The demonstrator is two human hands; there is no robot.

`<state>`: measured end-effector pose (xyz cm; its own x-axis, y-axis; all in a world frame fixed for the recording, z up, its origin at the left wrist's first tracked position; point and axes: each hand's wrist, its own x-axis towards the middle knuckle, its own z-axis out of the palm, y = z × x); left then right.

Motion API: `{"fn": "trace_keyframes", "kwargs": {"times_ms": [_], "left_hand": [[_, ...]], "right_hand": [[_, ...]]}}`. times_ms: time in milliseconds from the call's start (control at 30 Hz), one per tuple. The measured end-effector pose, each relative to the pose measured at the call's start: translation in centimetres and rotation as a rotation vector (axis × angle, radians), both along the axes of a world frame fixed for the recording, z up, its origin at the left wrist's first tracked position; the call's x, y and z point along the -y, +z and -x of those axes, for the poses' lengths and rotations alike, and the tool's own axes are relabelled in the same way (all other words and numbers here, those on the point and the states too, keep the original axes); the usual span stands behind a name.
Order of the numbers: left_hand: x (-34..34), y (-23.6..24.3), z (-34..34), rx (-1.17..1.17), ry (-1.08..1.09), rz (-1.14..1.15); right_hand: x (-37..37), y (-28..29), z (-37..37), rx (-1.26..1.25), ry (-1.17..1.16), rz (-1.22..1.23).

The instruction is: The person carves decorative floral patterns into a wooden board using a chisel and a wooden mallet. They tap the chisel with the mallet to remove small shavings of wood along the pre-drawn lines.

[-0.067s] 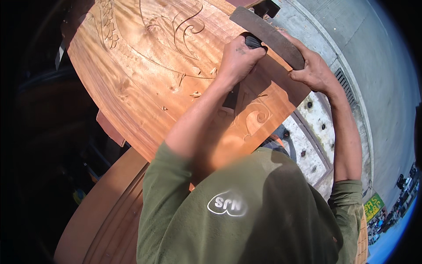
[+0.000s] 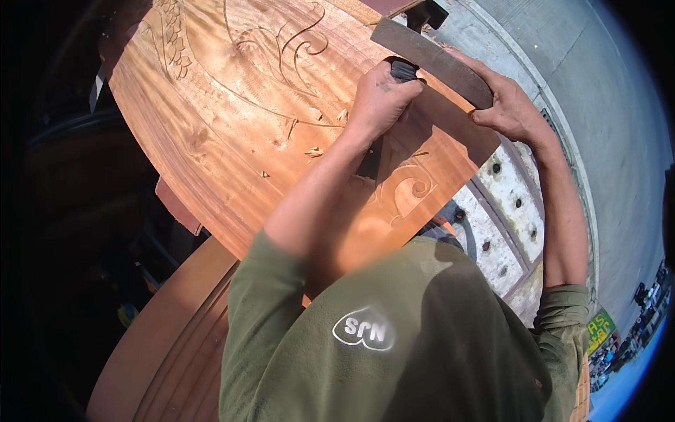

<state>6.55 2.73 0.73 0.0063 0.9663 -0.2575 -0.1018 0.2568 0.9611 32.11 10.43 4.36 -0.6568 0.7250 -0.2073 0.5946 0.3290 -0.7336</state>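
Note:
My left hand [image 2: 382, 98] is closed round a black-handled tool, seemingly a chisel [image 2: 403, 69]; the handle's ridged top sticks out of the fist. Below the fist a dark strip shows against the carved wooden panel [image 2: 232, 169]; whether it is blade or shadow I cannot tell. My right hand [image 2: 512, 111] grips the near end of a long, dark, slightly curved bar [image 2: 436, 62]. The bar passes just beyond the handle, a small gap apart. Scrolls and leaf shapes are cut into the panel's light brown face.
Wood chips [image 2: 313, 152] lie loose on the panel. Another brown wooden piece [image 2: 158, 330] stands at the lower left. A black clamp-like part [image 2: 427, 14] is at the panel's far edge. Right of the panel are a white surface with dark holes [image 2: 485, 246] and grey concrete [image 2: 590, 84].
My right hand and the bar have shifted slightly to the right, away from the tool's handle. The left hand stays in nearly the same place.

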Motion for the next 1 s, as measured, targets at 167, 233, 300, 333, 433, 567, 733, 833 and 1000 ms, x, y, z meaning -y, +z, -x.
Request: {"fn": "trace_keyframes", "kwargs": {"times_ms": [167, 233, 300, 333, 433, 567, 733, 833, 1000], "left_hand": [[0.3, -0.3, -0.9, 0.045, -0.023, 0.009], [0.2, -0.5, -0.7, 0.016, -0.042, -0.038], [0.1, -0.3, -0.5, -0.106, 0.015, -0.079], [0.0, 0.0, -0.5, -0.104, 0.013, -0.077], [0.1, 0.3, -0.5, -0.082, 0.051, -0.032], [0.6, -0.3, -0.9, -0.063, -0.002, -0.130], [0.8, -1.1, -1.3, -0.048, -0.051, -0.107], [0.3, -1.2, -1.4, -0.003, -0.089, -0.072], [0.2, -1.7, -1.8, -0.015, -0.142, -0.010]], "right_hand": [[-0.9, -0.8, 0.2, -0.231, -0.502, 0.025], [-0.9, -0.6, 0.6, -0.401, -0.629, 0.092], [-0.7, 0.9, 0.7, -0.340, -0.716, -0.050], [-1.0, 1.2, -0.1, -0.419, -0.713, -0.034], [-1.2, 1.7, -1.0, -0.483, -0.752, -0.051], [1.7, 1.1, 0.6, -0.395, -0.672, -0.060], [2.8, 0.7, -1.0, 0.044, -0.072, -0.169], [1.6, 0.8, -0.9, -0.165, -0.618, 0.156], [3.8, -0.7, -1.2, 0.019, -0.140, -0.031]]}}
